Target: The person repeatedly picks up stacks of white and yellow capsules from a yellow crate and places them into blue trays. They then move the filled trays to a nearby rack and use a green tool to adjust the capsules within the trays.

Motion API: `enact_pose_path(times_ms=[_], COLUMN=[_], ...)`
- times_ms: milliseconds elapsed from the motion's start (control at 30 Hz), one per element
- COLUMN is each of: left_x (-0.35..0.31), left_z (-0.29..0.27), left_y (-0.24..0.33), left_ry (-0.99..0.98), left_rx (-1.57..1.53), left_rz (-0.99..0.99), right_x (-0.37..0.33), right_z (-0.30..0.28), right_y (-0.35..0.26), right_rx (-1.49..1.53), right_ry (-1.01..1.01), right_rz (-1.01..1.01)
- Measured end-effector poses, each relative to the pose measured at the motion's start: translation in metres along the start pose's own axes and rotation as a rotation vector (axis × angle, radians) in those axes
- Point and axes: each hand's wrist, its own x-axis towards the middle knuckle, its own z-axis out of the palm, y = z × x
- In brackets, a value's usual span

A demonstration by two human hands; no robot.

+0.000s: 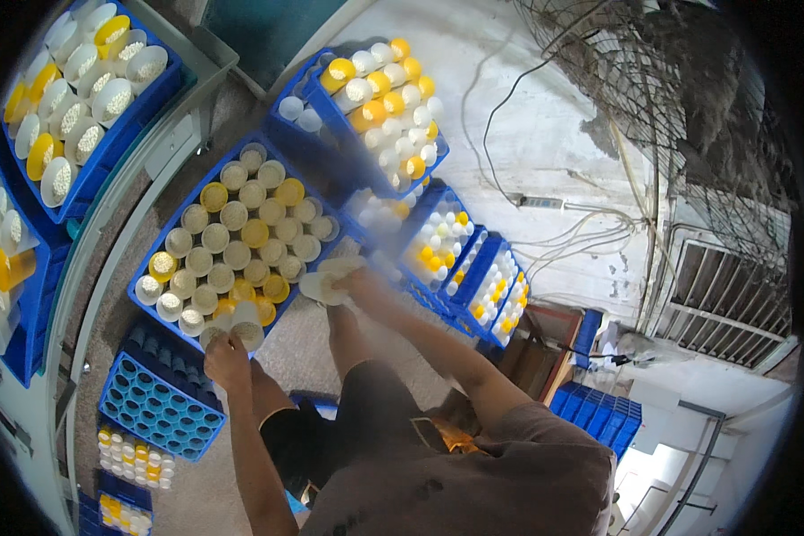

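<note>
A blue crate (pixel 168 314) in front of me holds rows of upright cups, mostly translucent white and some yellow. Several cups along its near left edge contain pale granules; in the others I see a beige inside. Over the crate's near corner, my left hand (pixel 229 361) is closed on a white cup (pixel 248 336), with another cup rim right beside it. My right hand (pixel 359 288), smeared by motion, grips a tilted white cup (pixel 317 288) just off the crate's right edge. What lies inside that tilted cup is too blurred to tell.
At the left, a blue crate of granule-filled cups (pixel 171 98) stands by a metal rail (pixel 143 201). A crate with round teal sockets (pixel 161 406) lies on the floor. Stacked crates of white and yellow cups (pixel 438 147) line the wall; cables (pixel 590 234) hang there.
</note>
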Motion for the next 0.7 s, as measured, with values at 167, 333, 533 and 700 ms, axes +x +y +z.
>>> enact_pose_path(times_ms=[167,333,533,700], left_x=[0.016,0.048,0.104,0.136], left_z=[0.013,0.075,0.15,0.195], left_y=[0.117,0.282,0.438,0.475], left_ry=[0.072,0.124,0.148,0.095], left_rx=[-0.166,-0.407,-0.526,-0.444], left_rz=[0.117,0.126,0.107,0.118], right_x=[-0.011,0.039,0.13,0.193], right_z=[-0.107,-0.198,-0.25,-0.241], right_y=[0.106,0.23,0.333,0.375], right_rx=[-0.072,-0.448,-0.467,-0.476], right_ry=[-0.008,-0.019,0.295,0.233], right_rz=[-0.071,-0.067,-0.248,-0.415])
